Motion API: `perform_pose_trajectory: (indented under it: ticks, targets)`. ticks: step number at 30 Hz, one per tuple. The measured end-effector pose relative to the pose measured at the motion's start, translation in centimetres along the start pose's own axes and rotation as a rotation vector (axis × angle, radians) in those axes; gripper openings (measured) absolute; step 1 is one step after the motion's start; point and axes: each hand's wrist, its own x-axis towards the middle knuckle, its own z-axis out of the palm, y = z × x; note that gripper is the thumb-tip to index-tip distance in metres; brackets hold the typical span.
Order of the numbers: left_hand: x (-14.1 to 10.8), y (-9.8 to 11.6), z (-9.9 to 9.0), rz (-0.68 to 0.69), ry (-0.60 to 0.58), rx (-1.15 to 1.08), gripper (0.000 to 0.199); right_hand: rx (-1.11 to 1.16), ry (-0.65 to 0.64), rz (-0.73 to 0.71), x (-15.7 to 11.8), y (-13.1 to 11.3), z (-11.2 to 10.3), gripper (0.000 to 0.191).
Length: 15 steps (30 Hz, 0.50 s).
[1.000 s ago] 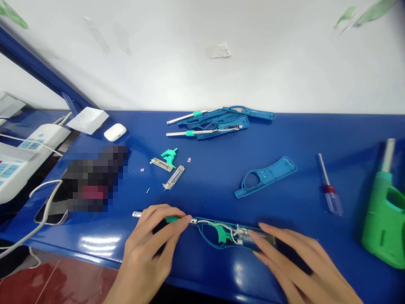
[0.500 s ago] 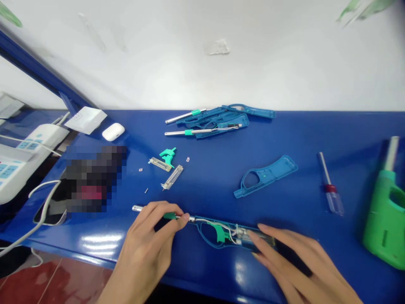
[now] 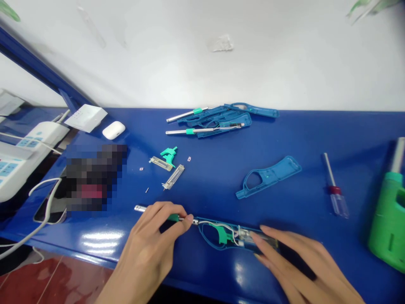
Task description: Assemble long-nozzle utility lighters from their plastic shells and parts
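Lighter shell half [image 3: 229,248]: blue, open side up, lengthwise near the desk's [image 3: 205,185] front edge, finger loop [image 3: 206,240] leftward.
Trigger [image 3: 223,234]: bright green, set across the loop.
Fuel tank [image 3: 245,234]: clear, in the shell's right part, partly covered.
Wires [image 3: 213,224]: white, running from tube toward tank.
Metal tube [image 3: 140,208]: silvery, green-collared, pointing left, middle hidden.

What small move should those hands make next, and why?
Perhaps press the metal tube down at the narrow end of the blue shell: the left hand pinches it there, and the right hand rests on the clear insert.
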Motion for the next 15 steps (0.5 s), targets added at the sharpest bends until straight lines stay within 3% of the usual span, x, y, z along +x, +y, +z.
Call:
perform_pose_trajectory:
  ticks: [15]
  targets:
    - [0.72,0.04,-0.03,0.017,0.029,0.069,0.037,0.043,-0.072,0.03,0.0,-0.08,-0.65,0.049]
